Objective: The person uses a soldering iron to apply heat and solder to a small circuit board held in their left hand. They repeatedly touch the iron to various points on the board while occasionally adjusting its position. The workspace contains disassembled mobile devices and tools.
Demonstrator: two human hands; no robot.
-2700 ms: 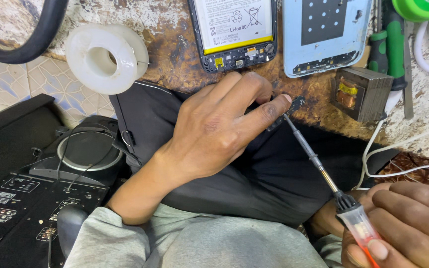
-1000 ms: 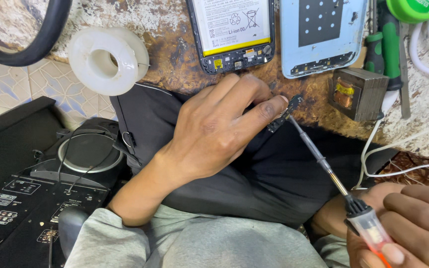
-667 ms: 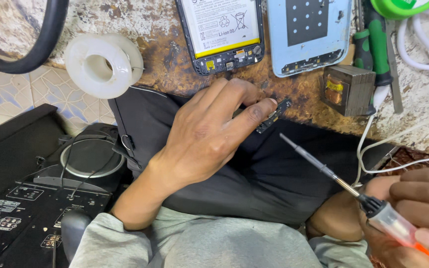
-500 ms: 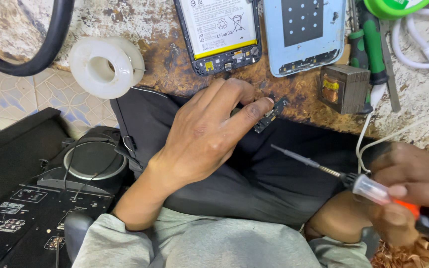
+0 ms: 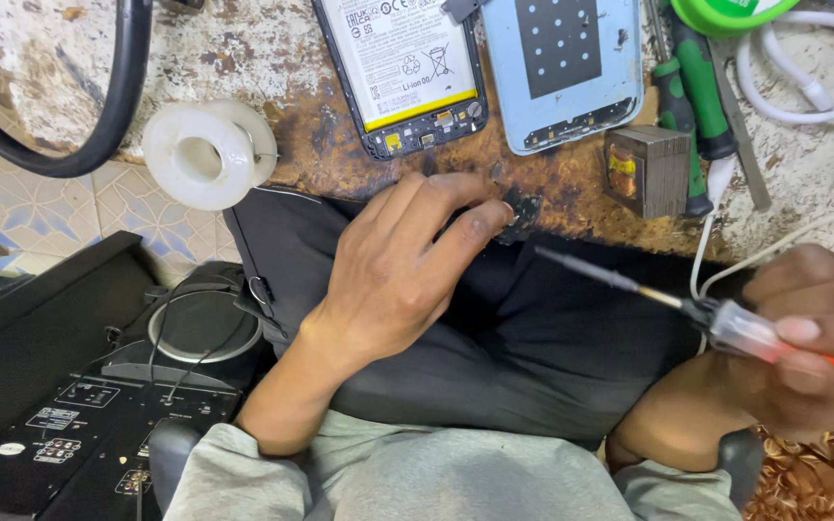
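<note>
The scorched, chipped white counter (image 5: pixel 822 183) runs across above both hands, and a black audio unit with a round speaker grille (image 5: pixel 98 386) sits low, off beyond the left wrist. Above the left hand (image 5: pixel 403 275) lie an opened phone body with its white battery showing (image 5: pixel 403 72) and, beside it, a pale blue phone back frame (image 5: pixel 571 68). A white spool of solder wire (image 5: pixel 207 154) rests further out to that hand's side. The left hand's fingers are curled down, pinching a small dark circuit part (image 5: pixel 523 210) against the counter edge. The right hand (image 5: pixel 813 338) is closed around a soldering iron with a clear and orange handle (image 5: pixel 745 328), its metal tip close to the small part, not touching it
</note>
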